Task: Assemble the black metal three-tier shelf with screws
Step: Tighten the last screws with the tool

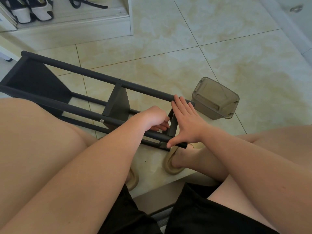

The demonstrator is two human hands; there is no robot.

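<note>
The black metal shelf [70,92] lies on its side on the tiled floor, its long poles running from upper left toward my feet. Three black shelf panels sit between the poles; the middle panel [118,103] stands upright. My left hand [154,118] reaches inside the frame by the nearest panel [173,125], fingers curled round its edge. My right hand [185,120] lies flat with straight fingers across that end, fingertips on the upper pole [148,92], thumb on the lower pole [118,122]. A silver screw head [101,121] shows on the lower pole.
A translucent grey plastic box [217,98] lies on the floor just beyond the shelf's near end. My feet in beige slippers [172,164] are under the shelf end. A white shoe rack [70,16] with shoes stands at upper left. A white door [293,17] is at upper right.
</note>
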